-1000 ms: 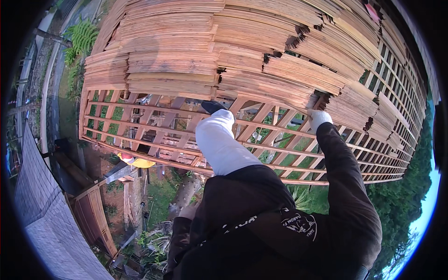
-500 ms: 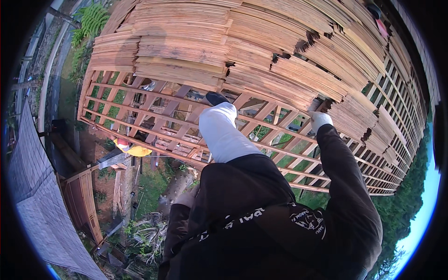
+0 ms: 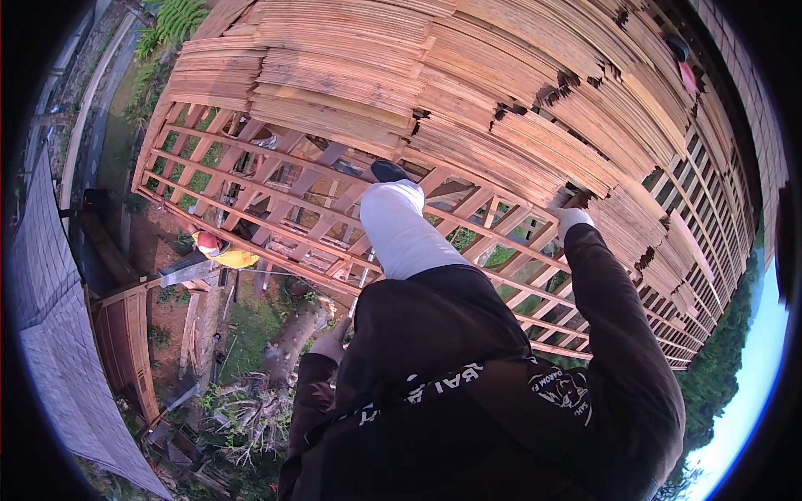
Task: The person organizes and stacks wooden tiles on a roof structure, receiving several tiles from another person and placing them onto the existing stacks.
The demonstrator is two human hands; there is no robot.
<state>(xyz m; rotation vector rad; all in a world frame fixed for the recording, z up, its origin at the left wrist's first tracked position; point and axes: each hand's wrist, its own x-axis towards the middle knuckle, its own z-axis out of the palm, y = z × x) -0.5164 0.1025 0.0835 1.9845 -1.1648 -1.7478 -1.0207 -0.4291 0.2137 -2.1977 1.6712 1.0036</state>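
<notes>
My right hand (image 3: 575,219), in a pale glove, has its fingers closed on a wooden batten at the edge of the stacked shingles (image 3: 526,159), beside a dark gap. My left hand (image 3: 332,338) hangs low beside my dark-clothed body; its fingers are partly hidden, and what they touch is unclear. My white-covered leg (image 3: 393,234) reaches forward over the open lattice of reddish battens (image 3: 209,209), with my dark shoe (image 3: 388,170) just below the shingle stacks.
A person in a yellow top and red headwear (image 3: 230,255) is at the lattice's lower left edge. A grey shingled roof (image 3: 58,351) lies far left. Ground, a tree trunk (image 3: 288,338) and cut branches show below. More battens (image 3: 710,217) extend rightward; trees and sky lie beyond.
The view has tilted, so the roof's left end and the other person appear higher. My right hand stays at the shingle edge and my leg keeps its place on the lattice.
</notes>
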